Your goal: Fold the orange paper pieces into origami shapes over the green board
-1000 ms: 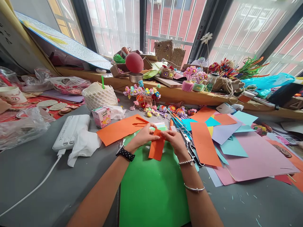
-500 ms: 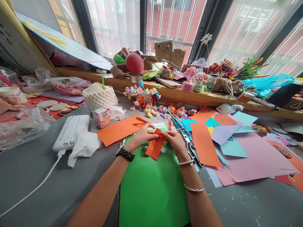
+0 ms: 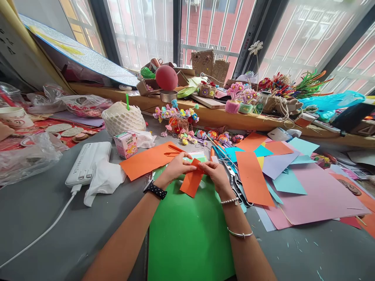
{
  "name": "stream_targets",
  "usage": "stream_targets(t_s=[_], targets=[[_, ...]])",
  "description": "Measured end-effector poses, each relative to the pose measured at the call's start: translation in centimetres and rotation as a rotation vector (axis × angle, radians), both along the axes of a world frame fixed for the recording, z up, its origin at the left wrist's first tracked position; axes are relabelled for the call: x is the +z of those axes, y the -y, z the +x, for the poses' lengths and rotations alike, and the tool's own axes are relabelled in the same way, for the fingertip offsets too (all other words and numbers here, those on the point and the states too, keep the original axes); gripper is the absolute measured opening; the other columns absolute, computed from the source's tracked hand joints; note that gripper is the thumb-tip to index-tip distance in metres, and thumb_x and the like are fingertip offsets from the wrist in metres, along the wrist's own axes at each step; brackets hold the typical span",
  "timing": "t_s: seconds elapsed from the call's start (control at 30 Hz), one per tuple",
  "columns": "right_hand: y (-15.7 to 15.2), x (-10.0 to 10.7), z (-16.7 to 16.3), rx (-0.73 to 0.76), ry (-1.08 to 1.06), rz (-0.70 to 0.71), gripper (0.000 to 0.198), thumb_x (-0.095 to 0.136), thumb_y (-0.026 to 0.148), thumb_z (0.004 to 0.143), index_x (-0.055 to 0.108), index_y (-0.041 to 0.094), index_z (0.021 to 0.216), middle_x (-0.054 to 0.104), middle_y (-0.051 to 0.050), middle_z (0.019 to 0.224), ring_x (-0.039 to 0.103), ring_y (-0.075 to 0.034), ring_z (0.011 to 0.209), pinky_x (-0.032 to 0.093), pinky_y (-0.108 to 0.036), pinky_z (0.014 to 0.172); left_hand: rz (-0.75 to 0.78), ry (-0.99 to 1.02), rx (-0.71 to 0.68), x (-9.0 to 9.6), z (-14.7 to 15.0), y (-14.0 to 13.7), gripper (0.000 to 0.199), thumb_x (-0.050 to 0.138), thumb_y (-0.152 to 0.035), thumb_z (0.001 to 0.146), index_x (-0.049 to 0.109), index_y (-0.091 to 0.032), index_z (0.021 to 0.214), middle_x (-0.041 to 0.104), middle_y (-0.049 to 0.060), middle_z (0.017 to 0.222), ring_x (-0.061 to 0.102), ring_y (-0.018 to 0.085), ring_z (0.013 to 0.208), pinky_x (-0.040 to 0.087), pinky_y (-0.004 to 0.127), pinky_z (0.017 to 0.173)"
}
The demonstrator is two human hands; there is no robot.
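An orange paper strip (image 3: 191,184) is pinched near its upper end between my two hands, tilted over a green sheet (image 3: 190,238). My left hand (image 3: 177,168) is closed on the strip's upper left edge, thumb and fingers together. My right hand (image 3: 215,171) grips the upper right corner with its fingertips. The exact fold or edge under the fingertips is hidden. Just beyond the left hand lies a larger orange sheet (image 3: 146,160) with narrow orange pieces on it. Right of my right hand are scissors (image 3: 233,177).
An orange rectangle (image 3: 254,179) overlaps blue, lilac and pink paper (image 3: 319,195) on the right. To the left are a white power bank (image 3: 89,163) with a cable, a tissue (image 3: 105,179), a pink drink carton (image 3: 125,145) and a netted coconut (image 3: 123,119). Crocheted flowers (image 3: 177,117) stand behind.
Almost nothing differs. Both hands stay on the orange strip, with only a very slight shift of the fingers.
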State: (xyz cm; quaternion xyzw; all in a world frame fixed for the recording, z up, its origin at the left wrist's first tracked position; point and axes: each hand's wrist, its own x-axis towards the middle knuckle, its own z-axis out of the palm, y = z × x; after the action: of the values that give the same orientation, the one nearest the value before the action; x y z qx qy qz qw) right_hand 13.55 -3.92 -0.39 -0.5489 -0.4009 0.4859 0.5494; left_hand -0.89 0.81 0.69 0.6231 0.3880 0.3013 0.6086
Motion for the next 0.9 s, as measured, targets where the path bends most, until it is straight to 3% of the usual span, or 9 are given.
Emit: stream_targets(t_s=[0.3, 0.6, 0.9], targets=[[-0.3, -0.7, 0.0, -0.029, 0.017, 0.010, 0.026, 0.068, 0.037, 0.052, 0.062, 0.013, 0.059, 0.058, 0.000, 0.056, 0.049, -0.009, 0.054, 0.037, -0.021, 0.054, -0.004, 0.038, -0.051, -0.2, 0.2, -0.1, 0.041, 0.065, -0.029, 0.061, 0.038, -0.017, 0.088, 0.058, 0.000, 0.068, 0.059, 0.017, 0.064, 0.040, 0.023, 0.054], [-0.4, -0.8, -0.1, -0.040, 0.091, 0.027, 0.026, 0.066, 0.038, 0.055, 0.061, 0.012, 0.057, 0.050, 0.003, 0.050, 0.040, -0.006, 0.048, 0.032, -0.020, 0.049, 0.072, -0.011, -0.008, -0.8, 0.4, 0.0, 0.035, 0.062, -0.022, 0.063, 0.039, -0.016, 0.089, 0.053, -0.003, 0.065, 0.056, 0.013, 0.058, 0.038, 0.020, 0.050], [-0.5, -1.2, 0.0, -0.003, 0.087, 0.114, 0.024, 0.059, 0.038, 0.062, 0.061, 0.014, 0.064, 0.055, 0.001, 0.057, 0.047, -0.009, 0.053, 0.037, -0.022, 0.054, 0.104, -0.081, 0.023, -0.6, 0.5, 0.0, 0.034, 0.062, -0.023, 0.062, 0.039, -0.017, 0.087, 0.050, -0.003, 0.066, 0.053, 0.011, 0.057, 0.035, 0.020, 0.048]])
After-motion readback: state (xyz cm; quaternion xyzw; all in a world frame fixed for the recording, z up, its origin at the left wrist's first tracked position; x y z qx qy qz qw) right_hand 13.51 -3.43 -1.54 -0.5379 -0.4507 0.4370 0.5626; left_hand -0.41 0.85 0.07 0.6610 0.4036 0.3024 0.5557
